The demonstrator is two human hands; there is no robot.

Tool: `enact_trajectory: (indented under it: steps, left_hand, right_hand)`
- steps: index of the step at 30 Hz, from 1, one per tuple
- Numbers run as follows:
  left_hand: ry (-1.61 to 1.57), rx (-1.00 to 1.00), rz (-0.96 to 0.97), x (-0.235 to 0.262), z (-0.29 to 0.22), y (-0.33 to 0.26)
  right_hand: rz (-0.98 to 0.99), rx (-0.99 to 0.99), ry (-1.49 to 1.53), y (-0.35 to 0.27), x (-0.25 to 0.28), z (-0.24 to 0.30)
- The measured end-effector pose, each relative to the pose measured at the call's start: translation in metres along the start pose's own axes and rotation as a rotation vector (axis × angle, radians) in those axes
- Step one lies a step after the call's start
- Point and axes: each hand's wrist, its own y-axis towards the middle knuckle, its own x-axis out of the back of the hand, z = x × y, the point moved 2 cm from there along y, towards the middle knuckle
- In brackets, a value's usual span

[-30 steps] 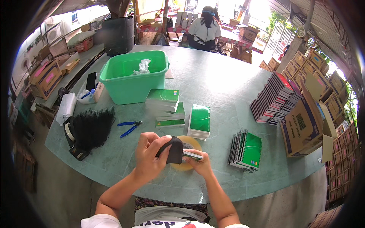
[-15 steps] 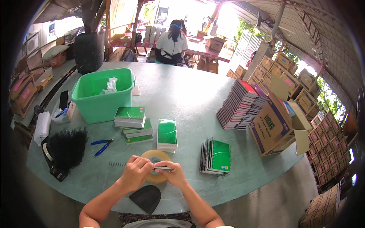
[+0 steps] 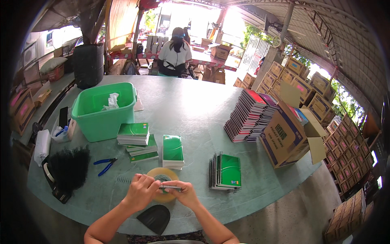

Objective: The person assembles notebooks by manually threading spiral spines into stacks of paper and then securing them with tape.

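Note:
Near the table's front edge my two hands meet over a roll of clear tape (image 3: pixel 173 175). Closed fingers of my left hand (image 3: pixel 141 192) hold a wire spiral (image 3: pixel 123 179), whose loose end sticks out to the left. My right hand (image 3: pixel 186 194) grips a small notebook (image 3: pixel 172 187), seen edge-on, and the left fingertips touch its near end. My fingers hide most of the notebook and where the wire meets it. Just below the hands lies a black rounded pad (image 3: pixel 154 219). Behind them stands a stack of green-covered notebooks (image 3: pixel 173 149).
To the right sit spiral-bound green notebooks (image 3: pixel 230 171), stacked red notebooks (image 3: pixel 245 116) and an open carton (image 3: pixel 284 136). On the left are blue-handled pliers (image 3: pixel 106 164), a heap of black spirals (image 3: pixel 72 168) and a green tub (image 3: pixel 105 124). A person (image 3: pixel 175 53) sits beyond the table.
The view has shifted slightly, so the table's things appear a little lower and further left. My hands keep nearly the same hold on the notebook and the wire spiral.

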Motion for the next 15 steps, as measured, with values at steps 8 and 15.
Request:
enact_trajectory:
  steps: [8, 15]
  left_hand:
    - [-0.065, 0.161, 0.198, -0.003, 0.004, 0.003]
    - [-0.175, 0.156, 0.236, 0.003, 0.003, 0.001]
  right_hand:
    - [-0.004, -0.017, -0.004, -0.003, -0.002, -0.002]
    - [-0.009, 0.062, -0.074, -0.004, -0.002, 0.004]
